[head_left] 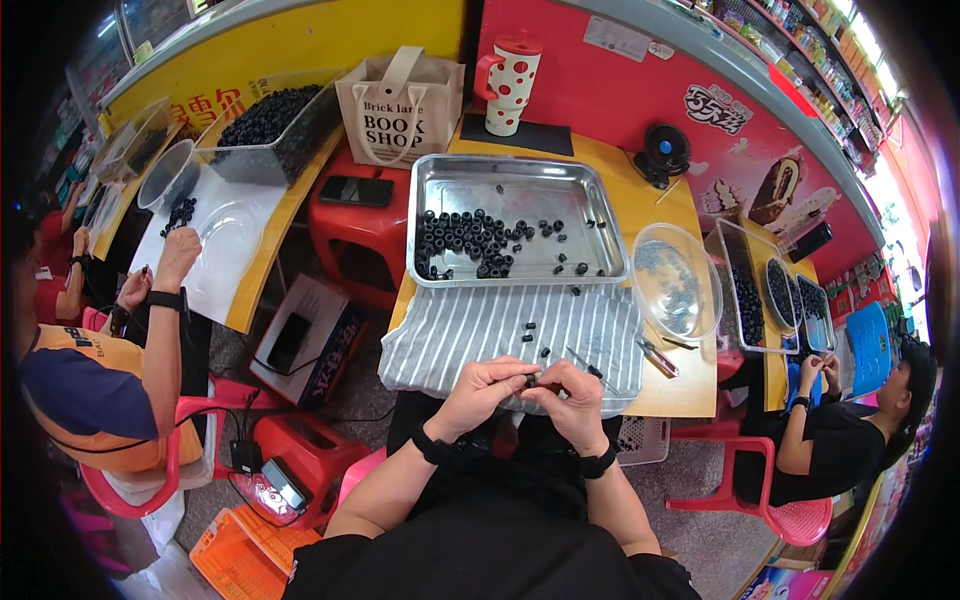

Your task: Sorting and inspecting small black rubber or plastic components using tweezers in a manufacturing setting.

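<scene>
My left hand (pixel 480 393) and my right hand (pixel 574 402) meet over the near edge of the cloth, both closed in a pinch on one small black part (pixel 531 380). Fingers cover much of it, so its exact shape is hard to make out. Beneath lies a grey-and-white striped cloth (pixel 470 335), with several small black cylindrical pieces (pixel 529 326) loose on it. A thin tool with a dark end (pixel 594 371) rests beside my right hand. Beyond the cloth, a metal tray (pixel 500 172) holds many black ring-shaped parts (pixel 470 235), heaped toward its left.
A clear bowl of small pins (pixel 668 285) and a snips-like tool (pixel 658 360) sit at the right. Behind stand a dotted tumbler (pixel 513 90), a canvas bag (pixel 400 110) and a small fan (pixel 665 150). Co-workers sit left (pixel 100 390) and right (pixel 840 450). A phone lies on a red stool (pixel 340 225).
</scene>
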A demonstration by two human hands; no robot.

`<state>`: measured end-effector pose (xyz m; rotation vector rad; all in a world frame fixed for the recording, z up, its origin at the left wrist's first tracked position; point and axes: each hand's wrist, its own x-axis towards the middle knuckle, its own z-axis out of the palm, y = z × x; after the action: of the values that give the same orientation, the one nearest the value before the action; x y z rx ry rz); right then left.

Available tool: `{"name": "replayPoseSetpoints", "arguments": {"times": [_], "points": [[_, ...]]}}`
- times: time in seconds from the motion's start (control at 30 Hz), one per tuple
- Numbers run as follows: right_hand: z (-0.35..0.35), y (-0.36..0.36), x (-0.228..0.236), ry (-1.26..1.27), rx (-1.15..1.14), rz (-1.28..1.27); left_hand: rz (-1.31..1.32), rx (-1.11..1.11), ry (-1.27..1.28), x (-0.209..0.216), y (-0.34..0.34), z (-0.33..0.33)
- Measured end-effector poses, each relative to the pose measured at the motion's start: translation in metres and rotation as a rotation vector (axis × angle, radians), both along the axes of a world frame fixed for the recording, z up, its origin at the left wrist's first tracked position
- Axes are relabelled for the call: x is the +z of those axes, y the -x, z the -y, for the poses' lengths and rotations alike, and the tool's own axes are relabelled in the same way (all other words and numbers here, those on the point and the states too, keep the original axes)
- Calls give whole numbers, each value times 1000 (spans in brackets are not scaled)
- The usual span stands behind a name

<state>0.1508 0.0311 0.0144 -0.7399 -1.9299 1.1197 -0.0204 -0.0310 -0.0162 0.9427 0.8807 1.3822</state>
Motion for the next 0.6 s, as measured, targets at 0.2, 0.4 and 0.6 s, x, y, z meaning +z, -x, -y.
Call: {"name": "replayPoseSetpoints", "arguments": {"times": [0.2, 0.4, 0.6], "points": [[-3, 5, 1, -170, -20, 43, 209, -136, 38, -5, 6, -3], [-8, 7, 11, -401, -1, 162, 487, -323, 116, -14, 19, -6], [-3, 13, 26, -471, -35, 187, 576, -235, 129, -12, 13, -4]]}}
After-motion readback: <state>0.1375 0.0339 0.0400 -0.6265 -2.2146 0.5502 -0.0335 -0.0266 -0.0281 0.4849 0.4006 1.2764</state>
